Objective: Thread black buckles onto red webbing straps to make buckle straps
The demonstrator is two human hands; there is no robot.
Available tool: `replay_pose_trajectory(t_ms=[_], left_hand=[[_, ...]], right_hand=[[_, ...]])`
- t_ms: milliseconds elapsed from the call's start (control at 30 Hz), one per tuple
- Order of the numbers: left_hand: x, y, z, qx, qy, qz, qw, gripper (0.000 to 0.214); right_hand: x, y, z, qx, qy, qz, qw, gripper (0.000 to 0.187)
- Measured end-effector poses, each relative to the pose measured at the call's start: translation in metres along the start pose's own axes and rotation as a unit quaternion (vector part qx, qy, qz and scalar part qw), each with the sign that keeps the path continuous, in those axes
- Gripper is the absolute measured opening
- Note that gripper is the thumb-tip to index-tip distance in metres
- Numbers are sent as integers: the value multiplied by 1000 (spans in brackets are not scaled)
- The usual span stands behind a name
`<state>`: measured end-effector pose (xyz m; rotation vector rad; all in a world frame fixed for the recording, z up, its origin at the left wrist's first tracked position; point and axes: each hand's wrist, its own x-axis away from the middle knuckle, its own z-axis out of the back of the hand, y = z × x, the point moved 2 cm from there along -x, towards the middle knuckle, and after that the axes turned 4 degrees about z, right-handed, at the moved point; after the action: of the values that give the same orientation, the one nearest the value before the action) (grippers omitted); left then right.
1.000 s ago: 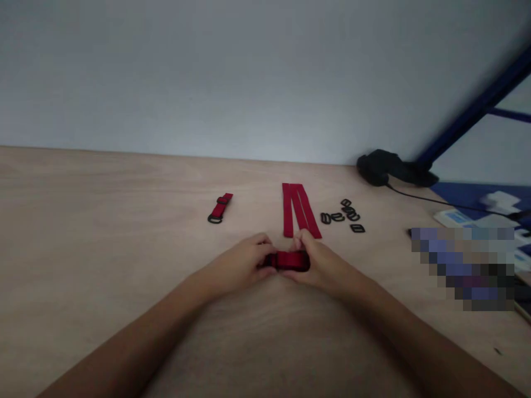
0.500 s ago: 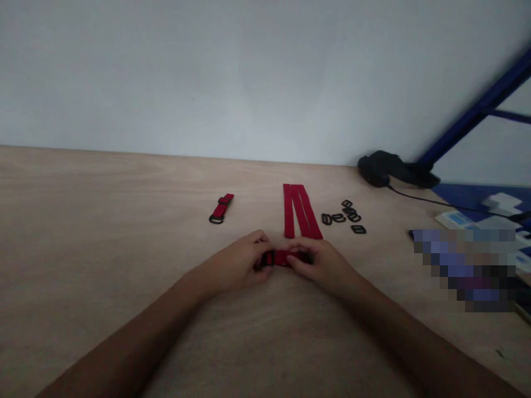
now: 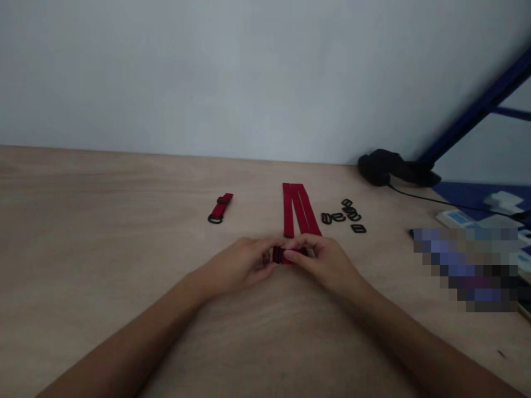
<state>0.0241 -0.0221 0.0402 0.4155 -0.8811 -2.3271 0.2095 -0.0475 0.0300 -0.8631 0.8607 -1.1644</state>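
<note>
Between my hands is a short red webbing strap [image 3: 287, 256] with a black slider buckle [image 3: 276, 255] on it. My right hand [image 3: 326, 258] pinches the strap between thumb and fingers, just right of the buckle. My left hand [image 3: 246, 261] is closed around the buckle's left side, its fingertips at the upper and lower edges. The strap's far ends are hidden by the fingers. Beyond my hands lie several flat red strips [image 3: 289, 213]. Left of them is another red strap [image 3: 221, 207] fitted with a black slider and a black D-ring [image 3: 214, 219].
Several black buckles and rings [image 3: 349, 211] lie right of the strips on the wooden table [image 3: 124, 221]. A black object with a cable [image 3: 379, 167] is at the back right, by the wall. A blurred-out item [image 3: 464, 268] and white-and-blue packets [image 3: 456, 219] occupy the right side.
My left hand has shifted slightly right, its fingers now nearer the right hand. The buckle has moved right too, and less red strap shows between the hands.
</note>
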Motion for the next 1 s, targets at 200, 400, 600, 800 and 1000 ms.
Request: replay_pose_trajectory(t_ms=[200, 400, 600, 800, 1000], left_hand=[[0, 0, -5, 30, 22, 0, 999, 44], [-2, -1, -7, 156, 31, -6, 987, 41], [-4, -8, -3, 305, 25, 7, 952, 30], [-6, -9, -6, 394, 40, 50, 917, 21], [-6, -9, -9, 452, 37, 72, 888, 18]], right_hand=[[2, 4, -3, -22, 57, 21, 998, 7], [3, 11, -5, -84, 68, -5, 994, 15], [1, 8, 2, -143, 4, -19, 990, 17], [1, 9, 0, -222, -15, -15, 975, 24], [2, 11, -3, -278, -41, -35, 959, 28]])
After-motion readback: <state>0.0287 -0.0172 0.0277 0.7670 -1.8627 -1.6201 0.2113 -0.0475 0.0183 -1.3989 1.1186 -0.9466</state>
